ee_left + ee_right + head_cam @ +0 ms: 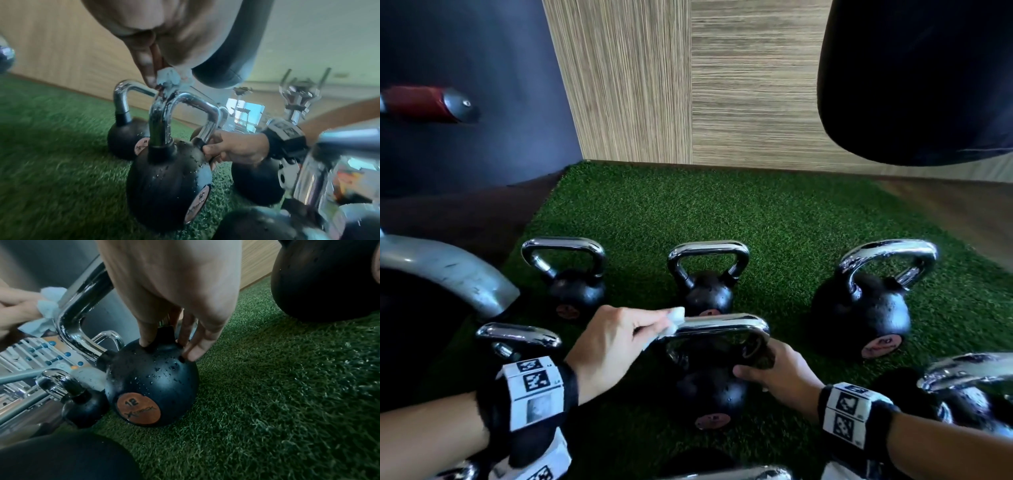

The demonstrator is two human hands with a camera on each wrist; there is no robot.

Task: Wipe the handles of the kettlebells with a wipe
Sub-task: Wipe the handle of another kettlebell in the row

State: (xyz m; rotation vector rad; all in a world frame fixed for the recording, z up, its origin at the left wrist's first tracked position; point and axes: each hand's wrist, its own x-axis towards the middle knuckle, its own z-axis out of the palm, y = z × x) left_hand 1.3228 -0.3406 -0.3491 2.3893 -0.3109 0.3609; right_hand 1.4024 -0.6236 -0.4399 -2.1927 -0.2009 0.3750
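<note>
A black kettlebell marked 12 (710,394) (152,382) with a chrome handle (719,325) (185,104) stands on the green turf, wet with droplets. My left hand (619,339) pinches a white wipe (674,320) (170,78) (47,309) against the handle's left corner. My right hand (777,370) (226,149) grips the base of the handle's right leg, with fingers (191,340) curled down onto the ball.
Three more kettlebells (571,274) (707,277) (866,301) stand in a row behind on the turf (756,219). Others sit at the left (517,339) and right (969,390). A grey machine leg (455,270) lies left; a dark punching bag (921,75) hangs upper right.
</note>
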